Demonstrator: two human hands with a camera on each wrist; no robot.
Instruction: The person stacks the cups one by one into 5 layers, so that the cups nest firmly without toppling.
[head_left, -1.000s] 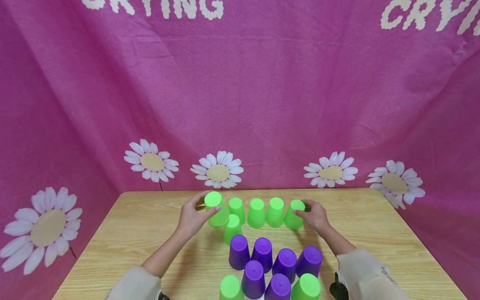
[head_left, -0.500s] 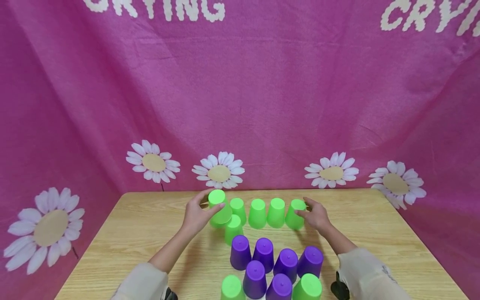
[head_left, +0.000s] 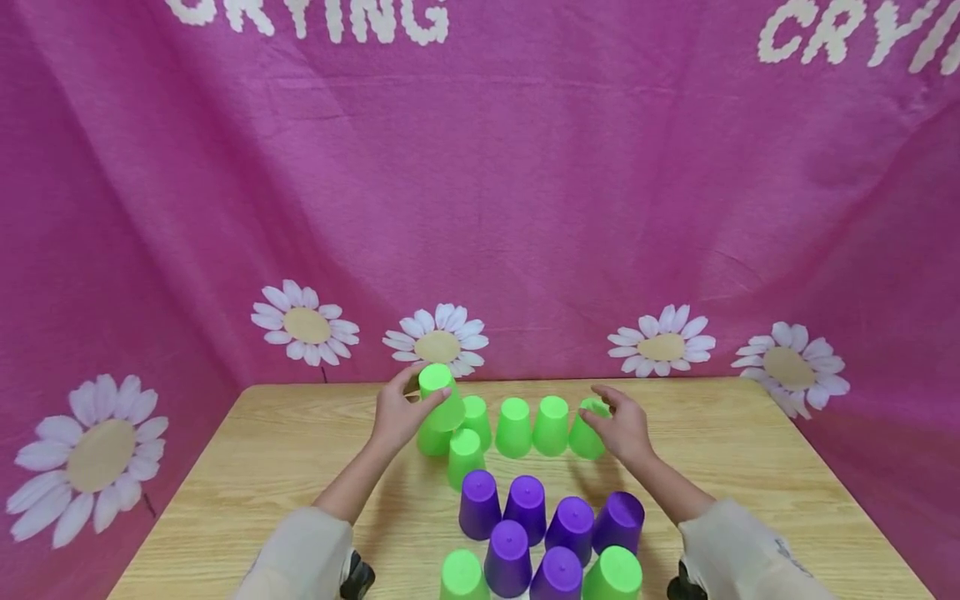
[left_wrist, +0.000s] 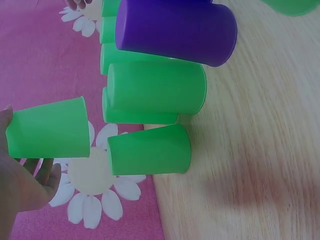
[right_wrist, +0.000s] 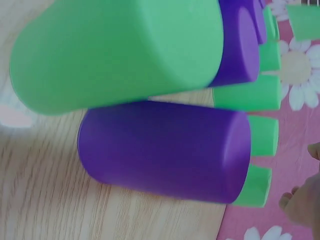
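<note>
My left hand [head_left: 396, 412] grips an upside-down green cup [head_left: 444, 408] between thumb and fingers. In the left wrist view this held cup [left_wrist: 47, 131] hangs apart from the green cup [left_wrist: 150, 151] on the table beneath it. A row of upside-down green cups [head_left: 513, 429] stands along the back, with one green cup [head_left: 465, 462] in front of its left end. My right hand [head_left: 624, 427] hovers by the rightmost green cup [head_left: 585, 440], partly covering it. In the right wrist view its fingertips [right_wrist: 286, 199] stand off from that cup [right_wrist: 256, 189].
Nearer the body, several upside-down purple cups [head_left: 508, 560] stand close together on the wooden table [head_left: 300, 467]. Two green cups, left [head_left: 462, 577] and right [head_left: 613, 575], flank them at the front. A pink cloth with daisies [head_left: 480, 208] hangs behind the table.
My left hand has raised its green cup and shifted slightly right, baring the cup beneath. My right hand has let go of the rightmost green cup and lifted a little, moving slightly left.
</note>
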